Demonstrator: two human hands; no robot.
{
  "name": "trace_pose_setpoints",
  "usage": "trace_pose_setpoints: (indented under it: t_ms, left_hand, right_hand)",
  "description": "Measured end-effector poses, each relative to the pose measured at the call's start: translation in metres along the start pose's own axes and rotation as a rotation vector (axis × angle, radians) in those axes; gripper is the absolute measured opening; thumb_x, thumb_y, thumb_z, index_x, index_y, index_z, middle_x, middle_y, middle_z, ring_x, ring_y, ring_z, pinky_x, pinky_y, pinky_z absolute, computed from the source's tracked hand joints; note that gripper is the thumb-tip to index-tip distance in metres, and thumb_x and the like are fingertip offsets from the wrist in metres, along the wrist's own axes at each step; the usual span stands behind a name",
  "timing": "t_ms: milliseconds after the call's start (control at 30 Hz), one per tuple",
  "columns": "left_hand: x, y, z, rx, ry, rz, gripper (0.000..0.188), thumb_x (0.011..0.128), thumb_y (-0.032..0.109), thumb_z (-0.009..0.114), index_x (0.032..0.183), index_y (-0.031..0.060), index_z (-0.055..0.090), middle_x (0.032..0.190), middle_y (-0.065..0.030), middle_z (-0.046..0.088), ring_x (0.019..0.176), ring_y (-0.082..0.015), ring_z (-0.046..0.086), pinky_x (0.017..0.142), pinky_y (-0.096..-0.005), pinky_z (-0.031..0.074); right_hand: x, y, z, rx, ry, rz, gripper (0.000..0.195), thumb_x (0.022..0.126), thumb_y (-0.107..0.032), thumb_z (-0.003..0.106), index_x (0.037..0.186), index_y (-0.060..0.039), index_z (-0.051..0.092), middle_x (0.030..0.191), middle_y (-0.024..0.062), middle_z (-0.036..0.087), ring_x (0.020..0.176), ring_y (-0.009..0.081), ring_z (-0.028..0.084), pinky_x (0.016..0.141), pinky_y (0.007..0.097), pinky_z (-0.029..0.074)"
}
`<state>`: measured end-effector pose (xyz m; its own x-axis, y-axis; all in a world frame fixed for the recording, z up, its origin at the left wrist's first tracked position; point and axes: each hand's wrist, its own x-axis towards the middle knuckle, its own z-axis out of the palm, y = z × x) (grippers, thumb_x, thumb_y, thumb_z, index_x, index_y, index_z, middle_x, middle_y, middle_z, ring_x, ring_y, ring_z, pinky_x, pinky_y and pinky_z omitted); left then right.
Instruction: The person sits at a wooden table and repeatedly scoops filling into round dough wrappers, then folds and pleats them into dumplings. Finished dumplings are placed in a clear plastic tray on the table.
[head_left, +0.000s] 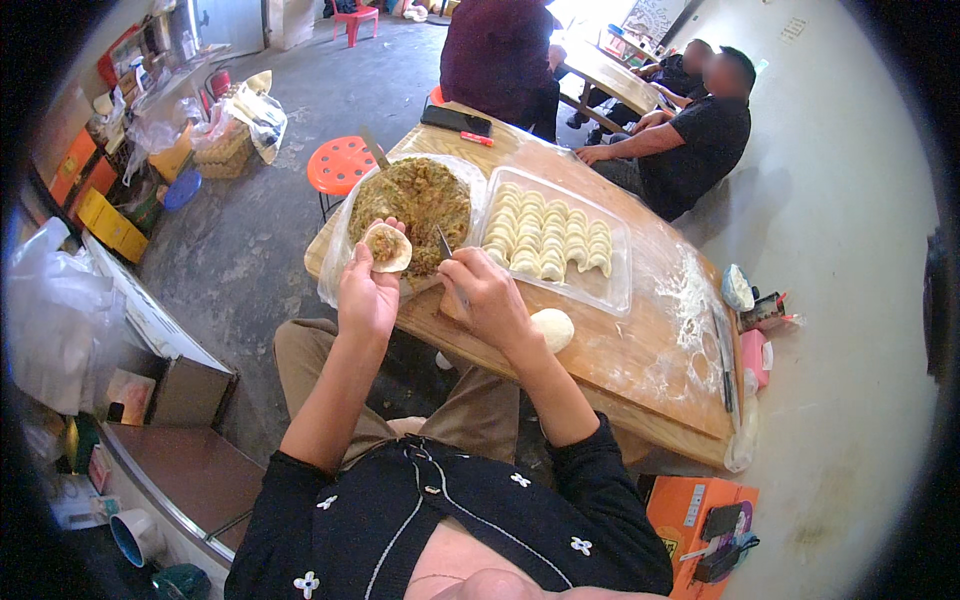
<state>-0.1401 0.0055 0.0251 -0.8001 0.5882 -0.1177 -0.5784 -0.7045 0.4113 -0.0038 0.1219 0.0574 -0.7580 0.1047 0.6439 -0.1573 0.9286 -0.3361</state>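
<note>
A round dough wrapper (400, 259) with a mound of filling (385, 244) on it rests on the fingers of my left hand (370, 292), palm up. My right hand (484, 296) grips a thin metal spreader or knife (445, 244), its tip over the large bowl of chopped filling (412, 195). A plastic film lines or surrounds the bowl. Right of it, a clear plastic tray (619, 281) holds several rows of folded dumplings (551, 232). Round pale dough (553, 330), perhaps stacked wrappers, lies just right of my right hand. A second flat utensil (375, 148) stands in the filling.
The wooden table (465, 345) carries a floured board (637, 352), a phone (456, 120) and a red marker (477, 139). A red stool (343, 165) stands beyond its left corner. People sit at another table (611, 79) ahead; one person (495, 60) is close to the far edge.
</note>
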Motion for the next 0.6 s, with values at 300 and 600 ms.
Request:
trace_pose_setpoints:
  t_ms: [300,600]
  left_hand:
    - [-0.01,0.006,0.005,-0.017,-0.047,-0.122,0.048,0.111,0.027,0.028,0.142,-0.0066,0.038,0.142,-0.0232,0.049,0.134,-0.0336,0.048,0.114,-0.0456,0.04]
    - [-0.015,0.007,-0.005,0.026,-0.095,-0.195,0.048,0.111,0.027,0.028,0.14,-0.0093,0.039,0.142,-0.0253,0.048,0.133,-0.0358,0.049,0.115,-0.0461,0.039]
  right_hand:
    - [0.007,-0.034,-0.001,0.281,0.302,0.121,0.021,0.081,-0.002,0.077,0.102,-0.0019,0.072,0.09,0.0127,0.068,0.082,0.0281,0.068,0.07,0.0364,0.054]
    - [-0.026,-0.023,0.015,0.237,0.125,-0.097,0.04,0.072,-0.001,0.08,0.111,-0.0023,0.07,0.093,0.0128,0.064,0.081,0.028,0.066,0.067,0.0358,0.055]
